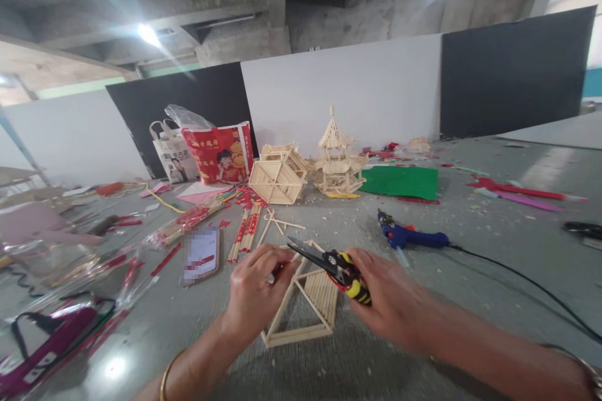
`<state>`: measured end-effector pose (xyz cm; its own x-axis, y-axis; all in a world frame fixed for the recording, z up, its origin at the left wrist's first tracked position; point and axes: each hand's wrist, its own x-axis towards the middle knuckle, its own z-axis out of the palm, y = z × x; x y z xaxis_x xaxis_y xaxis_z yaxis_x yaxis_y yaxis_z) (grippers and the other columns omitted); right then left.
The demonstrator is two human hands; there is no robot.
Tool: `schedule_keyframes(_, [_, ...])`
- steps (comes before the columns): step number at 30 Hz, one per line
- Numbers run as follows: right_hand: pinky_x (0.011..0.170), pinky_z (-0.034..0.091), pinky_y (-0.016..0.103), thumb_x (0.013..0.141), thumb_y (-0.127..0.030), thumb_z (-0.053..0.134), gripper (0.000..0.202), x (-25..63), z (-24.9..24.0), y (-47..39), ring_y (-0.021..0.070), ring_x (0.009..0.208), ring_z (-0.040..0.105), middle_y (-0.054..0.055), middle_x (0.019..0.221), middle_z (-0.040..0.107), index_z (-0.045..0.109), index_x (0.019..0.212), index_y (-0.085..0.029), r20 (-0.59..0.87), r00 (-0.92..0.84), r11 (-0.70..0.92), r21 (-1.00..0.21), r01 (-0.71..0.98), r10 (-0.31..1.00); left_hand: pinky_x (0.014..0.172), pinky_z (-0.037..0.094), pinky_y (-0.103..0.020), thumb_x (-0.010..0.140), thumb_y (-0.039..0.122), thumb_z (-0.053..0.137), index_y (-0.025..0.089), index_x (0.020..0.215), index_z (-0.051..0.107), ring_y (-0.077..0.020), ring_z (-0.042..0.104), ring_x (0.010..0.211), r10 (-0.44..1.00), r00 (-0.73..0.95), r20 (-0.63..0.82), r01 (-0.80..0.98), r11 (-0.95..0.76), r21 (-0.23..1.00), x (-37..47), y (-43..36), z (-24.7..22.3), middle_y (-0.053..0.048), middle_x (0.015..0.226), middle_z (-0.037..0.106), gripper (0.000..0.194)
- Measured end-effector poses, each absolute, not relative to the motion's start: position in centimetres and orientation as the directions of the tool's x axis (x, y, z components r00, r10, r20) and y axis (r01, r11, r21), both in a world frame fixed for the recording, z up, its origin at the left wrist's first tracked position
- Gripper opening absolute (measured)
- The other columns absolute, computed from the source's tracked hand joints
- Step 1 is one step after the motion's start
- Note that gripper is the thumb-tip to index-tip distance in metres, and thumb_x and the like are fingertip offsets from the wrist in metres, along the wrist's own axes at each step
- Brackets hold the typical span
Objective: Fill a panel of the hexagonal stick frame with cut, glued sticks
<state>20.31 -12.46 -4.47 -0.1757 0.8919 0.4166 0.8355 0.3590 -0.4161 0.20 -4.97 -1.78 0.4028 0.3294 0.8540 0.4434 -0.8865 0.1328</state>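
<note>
My right hand (383, 291) is closed around the black-and-yellow handles of a pair of scissors (313, 255), whose blades point left toward my left hand. Thumb and fingers of my left hand (258, 288) are pinched together near the blade tips; what they hold, if anything, is too small to make out. Beneath both hands a flat polygonal frame of wooden sticks (301, 333) lies on the grey surface. One wedge of it is filled with parallel sticks, while the front part is open. Loose sticks (286, 223) lie just behind the frame.
Behind stand a stick pagoda model (336, 169) and a hexagonal stick structure (277, 175). A blue glue gun (414, 237) with a black cord lies right. Leftward are packs of sticks (245, 232), a phone (201, 255), a red bag (219, 153) and a purple pouch (51, 351). Green paper (402, 182) lies behind.
</note>
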Motion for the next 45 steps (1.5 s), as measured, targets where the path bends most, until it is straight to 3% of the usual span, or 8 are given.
schedule_keyframes(6, [0.080,0.041,0.039,0.071,-0.014,0.051,0.032,20.4,-4.4,-12.4,0.0246,0.090,0.052,0.012,0.097,0.057,0.045,0.103,-0.015,0.437,-0.199,0.384,-0.390,0.837,0.877,0.058,0.048,-0.016,0.078,0.012,0.061,0.017,0.069,0.061,-0.0081,0.061,0.061,0.360,0.437,0.824,0.381,-0.904,0.193,-0.1,-4.9,-1.7,0.000,0.067,0.065,0.010])
schedule_keyframes(18, [0.079,0.042,0.039,0.069,-0.015,0.052,0.037,20.7,-4.9,-12.3,0.0250,0.089,0.053,0.012,0.097,0.057,0.044,0.105,-0.015,0.487,-0.194,0.388,-0.338,0.857,0.852,0.056,0.048,-0.018,0.080,0.016,0.058,0.017,0.066,0.062,-0.0091,0.059,0.058,0.456,0.451,0.767,0.372,-0.878,0.303,-0.1,-4.8,-1.6,-0.001,0.065,0.065,0.014])
schedule_keyframes(24, [0.078,0.042,0.042,0.069,-0.018,0.052,0.037,21.0,-4.9,-12.1,0.0271,0.088,0.052,0.014,0.096,0.057,0.045,0.106,-0.012,0.531,-0.170,0.339,-0.238,0.910,0.830,0.056,0.049,-0.018,0.081,0.018,0.058,0.018,0.072,0.065,-0.0097,0.060,0.062,0.504,0.487,0.713,0.323,-0.863,0.389,-0.4,-4.4,-1.8,-0.002,0.070,0.066,0.011])
schedule_keyframes(45, [0.074,0.040,0.039,0.066,-0.020,0.054,0.039,21.9,-5.0,-11.3,0.0284,0.080,0.053,0.013,0.088,0.059,0.044,0.103,-0.013,0.684,-0.216,0.203,0.101,0.974,0.697,0.041,0.045,-0.016,0.077,0.025,0.060,0.015,0.072,0.065,-0.0061,0.054,0.043,0.712,0.536,0.454,0.192,-0.627,0.755,-0.3,-4.3,-2.2,-0.001,0.065,0.060,0.012])
